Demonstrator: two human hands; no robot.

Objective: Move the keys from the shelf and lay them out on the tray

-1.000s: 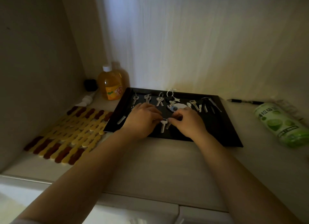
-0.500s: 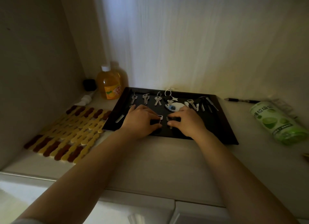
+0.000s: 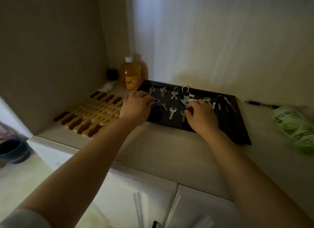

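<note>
A black tray (image 3: 238,125) lies on the shelf and holds several keys, most in a row along its far side (image 3: 174,93). My left hand (image 3: 136,107) is at the tray's left end, with its fingertips pinched on a blue-tagged key bunch (image 3: 157,103). My right hand (image 3: 202,116) rests over the tray's middle, fingers curled onto a small silver key (image 3: 182,115). Between the hands a silver key with a square head (image 3: 172,113) lies free on the tray. A white-and-blue key fob (image 3: 188,101) shows just beyond my right hand.
A yellow-and-brown slatted mat (image 3: 91,115) lies left of the tray. An orange bottle (image 3: 131,76), a small black object (image 3: 112,74) and a white tube (image 3: 106,87) stand in the back left corner. On the right lie a pen (image 3: 261,104) and a green canister (image 3: 294,127).
My hands have moved apart and the square-headed key now lies free between them. The left hand went left onto the blue-tagged bunch. The right hand shifted right onto a small key.
</note>
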